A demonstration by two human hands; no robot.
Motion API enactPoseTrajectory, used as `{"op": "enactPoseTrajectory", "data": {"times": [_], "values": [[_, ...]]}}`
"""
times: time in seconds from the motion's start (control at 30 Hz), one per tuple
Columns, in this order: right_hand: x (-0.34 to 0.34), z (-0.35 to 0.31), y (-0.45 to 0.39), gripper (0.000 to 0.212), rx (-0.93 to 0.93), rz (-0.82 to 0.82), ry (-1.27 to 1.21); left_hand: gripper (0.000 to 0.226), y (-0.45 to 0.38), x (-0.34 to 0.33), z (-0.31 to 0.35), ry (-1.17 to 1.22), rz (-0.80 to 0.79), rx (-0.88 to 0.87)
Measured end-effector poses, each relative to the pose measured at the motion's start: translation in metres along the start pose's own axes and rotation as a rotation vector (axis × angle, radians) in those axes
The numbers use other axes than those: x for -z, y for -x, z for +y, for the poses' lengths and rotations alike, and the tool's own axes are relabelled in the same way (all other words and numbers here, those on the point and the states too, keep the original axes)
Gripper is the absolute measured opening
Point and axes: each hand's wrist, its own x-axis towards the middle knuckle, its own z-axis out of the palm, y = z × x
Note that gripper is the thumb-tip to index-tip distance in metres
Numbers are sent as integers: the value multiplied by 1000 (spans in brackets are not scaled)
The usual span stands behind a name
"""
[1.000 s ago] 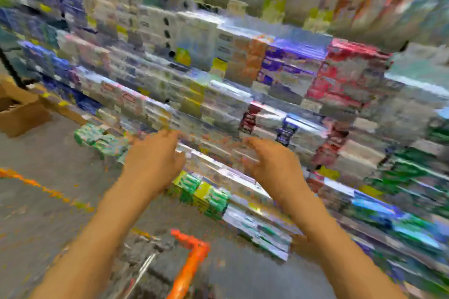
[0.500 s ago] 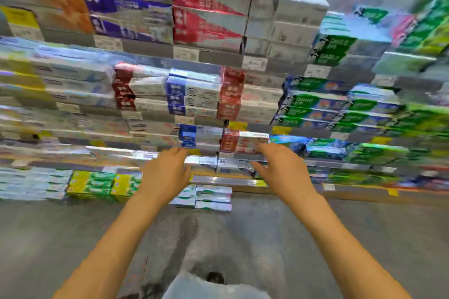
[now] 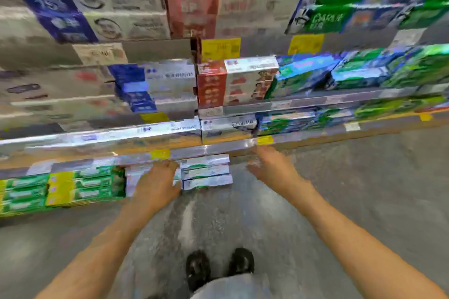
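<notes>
I stand before store shelves packed with toothpaste boxes, and the picture is badly blurred. My left hand (image 3: 158, 184) reaches down to the lowest row, its fingers against a stack of white-and-green boxes (image 3: 206, 172). My right hand (image 3: 272, 165) is stretched forward just under the edge of a shelf rail (image 3: 218, 150), fingers extended; nothing shows in it. Blur hides whether either hand grips a box.
Above are rows of blue-and-white boxes (image 3: 155, 85), red-and-white boxes (image 3: 233, 82) and green boxes (image 3: 359, 73). Green-and-yellow boxes (image 3: 73, 187) fill the lowest row at left. Grey floor (image 3: 364, 189) lies below, with my black shoes (image 3: 218, 267) near the bottom.
The view swung from an angled look along the aisle to facing the shelves and tilted down. Both hands dropped toward the lowest shelf. The orange cart handle left the view.
</notes>
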Motion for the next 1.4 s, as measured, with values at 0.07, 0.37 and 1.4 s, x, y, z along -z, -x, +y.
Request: {"op": "enactPoseTrajectory", "data": {"times": [0.07,0.37,1.4], "values": [[-57,26,-39,42,19,-12,24,55,-46,-61,-2,7,-2,-7],[-268,118,-205,48,157,-99,268,63,-233,-244,-10,-149,111,-108],[-356,189,-189,44,275,-24,111,53,-232,-341,-7,-234,293,-328]]}}
